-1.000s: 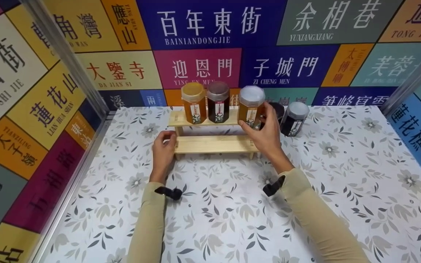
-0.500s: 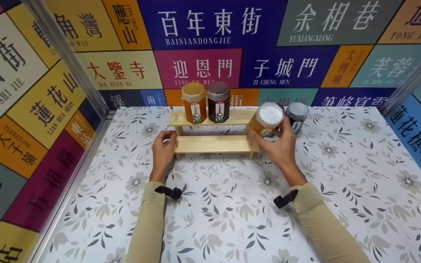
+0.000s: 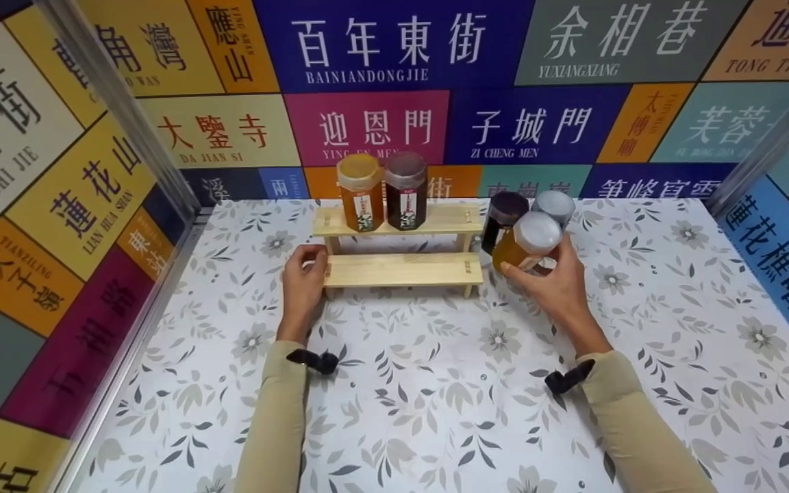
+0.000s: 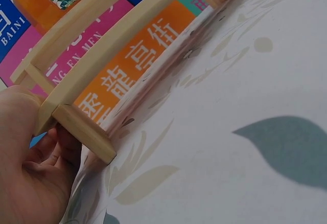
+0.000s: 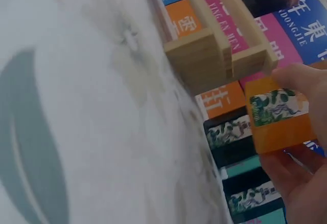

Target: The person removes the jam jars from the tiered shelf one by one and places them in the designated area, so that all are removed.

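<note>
A two-tier wooden display stand (image 3: pixel 401 270) is on the table. My left hand (image 3: pixel 304 282) grips the left end of its lower tier, and the left wrist view has the curled fingers (image 4: pixel 48 152) by the front leg. To the right of the stand, my right hand (image 3: pixel 559 284) holds an amber jar (image 3: pixel 518 255) with a whitish lid, tilted and raised off the table in the right wrist view. Two dark jars, one with a dark lid (image 3: pixel 508 205) and one with a grey lid (image 3: pixel 553 204), stand behind it, partly hidden.
The upper tier bears a yellow-lidded amber jar (image 3: pixel 360 193) and a dark red jar (image 3: pixel 405 195) at its left half. A flower-patterned cloth (image 3: pixel 401 383) covers the table. Coloured panels with Chinese lettering (image 3: pixel 394 48) enclose the back and sides.
My right hand has lifted the amber jar off the right end of the upper tier and carried it right, in front of the dark jars. The left hand keeps its grip on the stand.
</note>
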Demonstrator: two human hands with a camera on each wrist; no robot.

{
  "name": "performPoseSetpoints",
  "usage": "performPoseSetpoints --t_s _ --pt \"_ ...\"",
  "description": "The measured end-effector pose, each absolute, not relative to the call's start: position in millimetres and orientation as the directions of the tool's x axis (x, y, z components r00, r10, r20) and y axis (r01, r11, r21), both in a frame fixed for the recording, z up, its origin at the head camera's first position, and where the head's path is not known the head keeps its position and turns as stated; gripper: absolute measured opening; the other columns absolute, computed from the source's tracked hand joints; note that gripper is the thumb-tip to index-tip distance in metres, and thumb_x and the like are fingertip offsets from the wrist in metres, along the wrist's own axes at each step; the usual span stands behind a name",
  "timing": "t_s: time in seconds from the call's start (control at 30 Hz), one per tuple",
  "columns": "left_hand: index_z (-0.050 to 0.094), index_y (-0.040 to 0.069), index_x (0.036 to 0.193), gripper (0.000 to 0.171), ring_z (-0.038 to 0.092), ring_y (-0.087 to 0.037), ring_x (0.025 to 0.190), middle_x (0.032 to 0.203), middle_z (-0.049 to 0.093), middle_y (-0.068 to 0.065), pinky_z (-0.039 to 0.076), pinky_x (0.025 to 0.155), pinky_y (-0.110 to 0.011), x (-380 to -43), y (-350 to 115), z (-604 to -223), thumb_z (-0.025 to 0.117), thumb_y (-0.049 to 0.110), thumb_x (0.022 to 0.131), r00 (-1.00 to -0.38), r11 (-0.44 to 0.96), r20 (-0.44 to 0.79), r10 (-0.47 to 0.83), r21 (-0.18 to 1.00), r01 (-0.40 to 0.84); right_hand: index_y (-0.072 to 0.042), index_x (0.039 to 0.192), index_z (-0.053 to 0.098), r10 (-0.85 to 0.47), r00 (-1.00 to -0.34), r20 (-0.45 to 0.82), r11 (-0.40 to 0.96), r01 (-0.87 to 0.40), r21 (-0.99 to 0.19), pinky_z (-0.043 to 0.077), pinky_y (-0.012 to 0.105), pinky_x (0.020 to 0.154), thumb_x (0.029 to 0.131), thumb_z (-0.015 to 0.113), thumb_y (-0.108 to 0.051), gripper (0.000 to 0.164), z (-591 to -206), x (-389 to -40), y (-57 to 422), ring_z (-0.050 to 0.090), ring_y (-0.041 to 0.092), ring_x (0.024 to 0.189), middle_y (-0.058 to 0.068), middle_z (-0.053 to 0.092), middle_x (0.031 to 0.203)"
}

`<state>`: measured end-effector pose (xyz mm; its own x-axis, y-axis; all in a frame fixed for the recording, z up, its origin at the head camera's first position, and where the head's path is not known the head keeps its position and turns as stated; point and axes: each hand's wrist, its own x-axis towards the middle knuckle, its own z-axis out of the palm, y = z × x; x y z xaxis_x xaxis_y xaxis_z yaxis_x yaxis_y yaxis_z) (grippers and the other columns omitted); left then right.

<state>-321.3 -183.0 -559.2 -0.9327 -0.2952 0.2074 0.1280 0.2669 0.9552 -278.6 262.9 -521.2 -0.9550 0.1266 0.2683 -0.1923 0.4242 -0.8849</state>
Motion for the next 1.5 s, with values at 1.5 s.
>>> performPoseSetpoints --t_s 1.5 --pt "0.072 0.006 0.119 0.019 0.067 -0.022 0.107 0.118 0.071 -0.012 0.055 0.088 -0.028 -321 -182 -560 0.064 0.021 0.109 -0.934 0.273 0.197 -0.298 0.955 0.114 -0.008 0.157 0.039 0.029 -0.987 0.158 0.511 -0.121 -0.851 0.050 0.053 0.110 0.091 0.087 -0.048 0.092 -525 -282 251 0.056 0.035 0.134 0.018 0.056 0.145"
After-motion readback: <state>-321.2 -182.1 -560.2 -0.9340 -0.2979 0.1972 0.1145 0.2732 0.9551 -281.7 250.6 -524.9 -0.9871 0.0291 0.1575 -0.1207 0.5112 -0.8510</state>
